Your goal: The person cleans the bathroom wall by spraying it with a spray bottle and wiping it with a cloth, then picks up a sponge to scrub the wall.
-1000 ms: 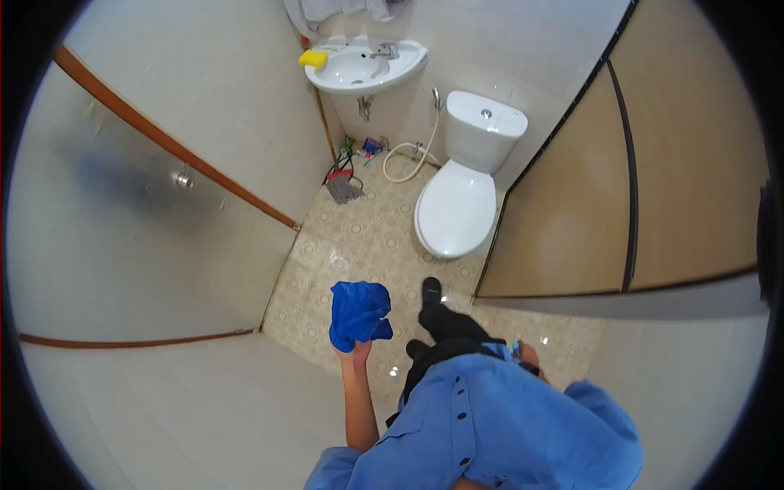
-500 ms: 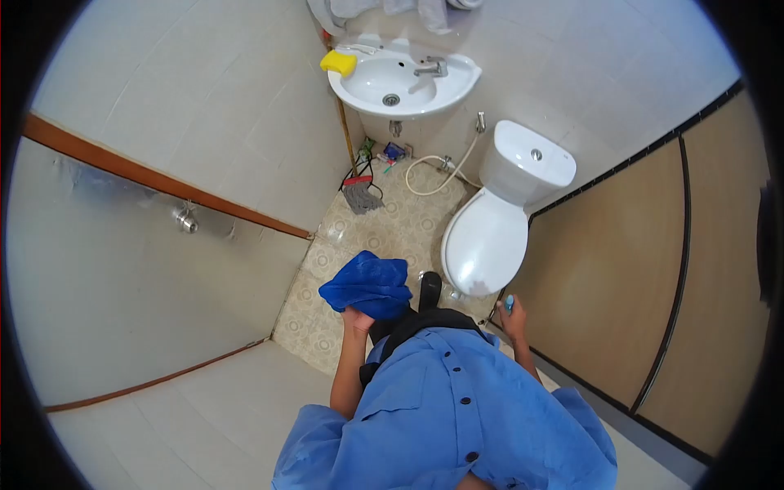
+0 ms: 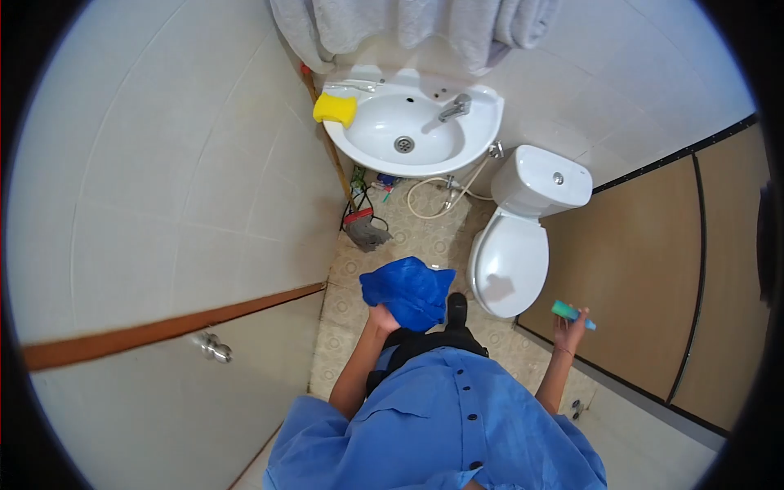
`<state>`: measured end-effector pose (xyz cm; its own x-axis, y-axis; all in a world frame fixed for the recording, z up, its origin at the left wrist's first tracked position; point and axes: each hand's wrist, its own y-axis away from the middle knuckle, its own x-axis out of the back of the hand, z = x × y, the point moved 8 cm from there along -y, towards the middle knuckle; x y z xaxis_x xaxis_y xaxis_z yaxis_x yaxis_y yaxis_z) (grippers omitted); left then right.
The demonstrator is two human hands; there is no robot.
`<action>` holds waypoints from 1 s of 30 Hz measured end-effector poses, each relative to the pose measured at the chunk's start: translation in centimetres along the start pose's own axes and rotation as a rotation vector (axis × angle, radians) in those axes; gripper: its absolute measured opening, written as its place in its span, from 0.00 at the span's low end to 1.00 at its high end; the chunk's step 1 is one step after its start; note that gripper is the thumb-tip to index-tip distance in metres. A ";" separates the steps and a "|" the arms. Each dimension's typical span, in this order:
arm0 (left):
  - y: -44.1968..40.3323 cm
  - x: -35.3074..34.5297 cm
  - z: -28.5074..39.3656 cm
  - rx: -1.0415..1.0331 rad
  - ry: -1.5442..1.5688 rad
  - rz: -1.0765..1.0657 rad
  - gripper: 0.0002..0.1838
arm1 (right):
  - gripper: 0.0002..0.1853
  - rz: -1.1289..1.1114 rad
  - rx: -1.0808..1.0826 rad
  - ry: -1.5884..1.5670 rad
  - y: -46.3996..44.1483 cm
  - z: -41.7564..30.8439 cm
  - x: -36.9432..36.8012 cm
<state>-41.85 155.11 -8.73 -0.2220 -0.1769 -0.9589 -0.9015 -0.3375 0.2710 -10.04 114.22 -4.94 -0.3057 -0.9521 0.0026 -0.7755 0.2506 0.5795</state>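
A crumpled blue cloth point(image 3: 410, 290) lies over my left hand point(image 3: 384, 318), which grips it from below, in front of my body above the tiled floor. Out to the right, my right hand point(image 3: 571, 328) is closed around a small tube-like bottle point(image 3: 563, 309), green at one end and light blue at the other. The toilet point(image 3: 511, 265), its lid down, stands between the two hands and farther forward. Beyond the cloth is the white sink point(image 3: 380, 126) with a yellow sponge point(image 3: 336, 109) on its left rim.
A mop point(image 3: 366, 232) leans in the corner left of the sink. A hose point(image 3: 425, 216) hangs beside the toilet. White towels point(image 3: 408, 20) hang above the sink. A door with a round knob point(image 3: 215, 349) is at the left, a brown panel point(image 3: 629, 261) at the right.
My view has moved forward, bringing the sink and toilet closer. My right hand has come up and out to the right, showing the bottle. The blue cloth has stayed in my left hand and spread wider.
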 end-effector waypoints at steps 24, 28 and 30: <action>-12.0 -10.9 10.7 0.162 -0.215 -0.010 0.27 | 0.32 0.238 0.691 0.288 26.5 -4.4 -8.9; -12.9 -10.9 4.8 0.434 -0.174 -0.132 0.30 | 0.38 0.494 0.678 0.382 29.1 -3.0 -1.6; -11.4 -10.9 2.2 0.413 -0.368 -0.104 0.32 | 0.37 0.570 0.756 0.457 30.2 -2.3 1.8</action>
<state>-29.93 162.96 -1.55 -0.1723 0.1967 -0.9652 -0.9797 0.0672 0.1887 -32.73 119.64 14.42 -0.6186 -0.5950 0.5131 -0.7733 0.5765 -0.2638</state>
